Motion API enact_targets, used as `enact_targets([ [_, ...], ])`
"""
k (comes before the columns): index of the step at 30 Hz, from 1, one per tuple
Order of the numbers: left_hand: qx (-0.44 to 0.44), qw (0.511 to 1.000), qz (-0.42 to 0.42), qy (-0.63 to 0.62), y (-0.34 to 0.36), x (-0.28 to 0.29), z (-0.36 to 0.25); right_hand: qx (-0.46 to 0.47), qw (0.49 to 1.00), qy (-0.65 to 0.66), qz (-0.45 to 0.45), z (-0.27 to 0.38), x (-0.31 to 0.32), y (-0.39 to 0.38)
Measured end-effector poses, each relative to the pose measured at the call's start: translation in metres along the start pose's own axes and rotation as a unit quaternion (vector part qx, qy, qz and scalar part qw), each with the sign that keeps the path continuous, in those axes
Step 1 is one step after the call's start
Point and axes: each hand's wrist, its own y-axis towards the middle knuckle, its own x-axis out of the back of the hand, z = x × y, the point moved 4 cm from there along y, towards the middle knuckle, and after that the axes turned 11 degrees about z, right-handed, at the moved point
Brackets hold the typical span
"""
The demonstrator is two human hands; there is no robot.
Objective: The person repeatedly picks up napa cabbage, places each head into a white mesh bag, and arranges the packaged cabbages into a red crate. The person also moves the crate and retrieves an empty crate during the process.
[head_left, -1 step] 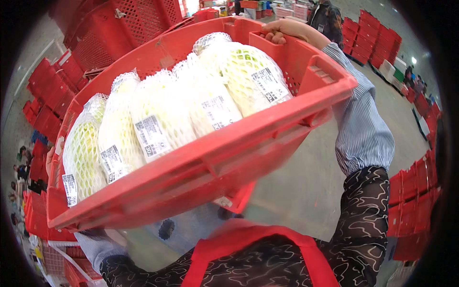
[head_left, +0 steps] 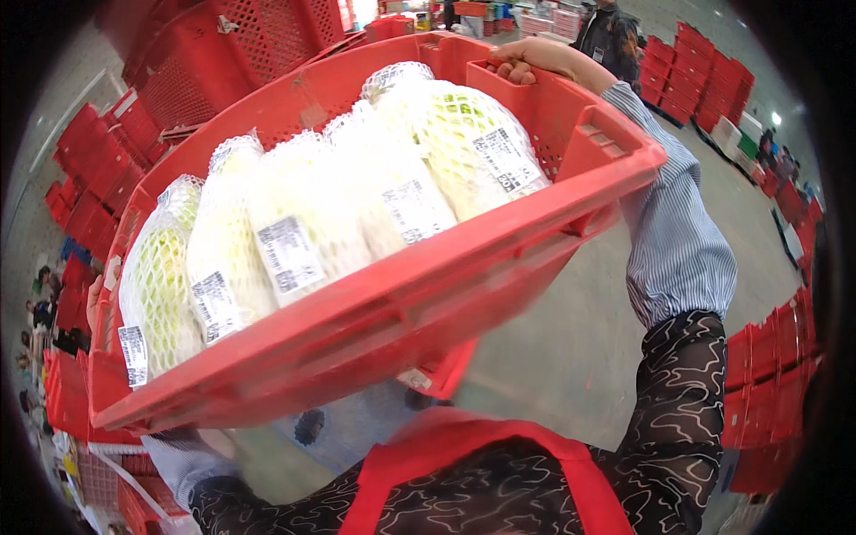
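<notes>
1. Head view, right hand (head_left: 553, 58): its fingers (head_left: 515, 71) curl over the far end of a red crate (head_left: 383, 294), closed firmly on the rim.
2. Head view, left hand (head_left: 93, 301): only a sliver shows, against the opposite end of the crate; the crate hides the rest, so I cannot tell how tightly it grips.
3. Between the two hands, the crate hangs tilted, with its open top toward the wearer.
4. Done, as far as shows: a row of pale vegetables (head_left: 299, 196) lies inside, between the hands, each in white netting, with printed labels (head_left: 290, 252) on them. The lifting looks done too.
5. Left, by my judgement: the crate is in the hands and not yet set down.
6. Beyond the left hand stand stacked crates (head_left: 89, 214); past the right hand, another stack (head_left: 695, 71) and a person in a dark jacket (head_left: 609, 40).
</notes>
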Motion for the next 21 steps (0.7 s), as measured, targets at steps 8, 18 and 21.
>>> enact_targets([
  [8,-0.032,0.992,-0.118,0.016,-0.153,0.024,0.019,0.005,0.995,-0.002,0.100,0.013,-0.078,0.029],
  [18,0.090,0.964,-0.249,0.008,-0.314,-0.026,0.168,0.063,0.986,-0.155,0.006,-0.121,-0.084,-0.011],
  [21,0.116,0.961,-0.250,0.000,-0.325,-0.036,0.208,0.030,0.984,-0.158,-0.078,-0.203,-0.068,-0.030],
])
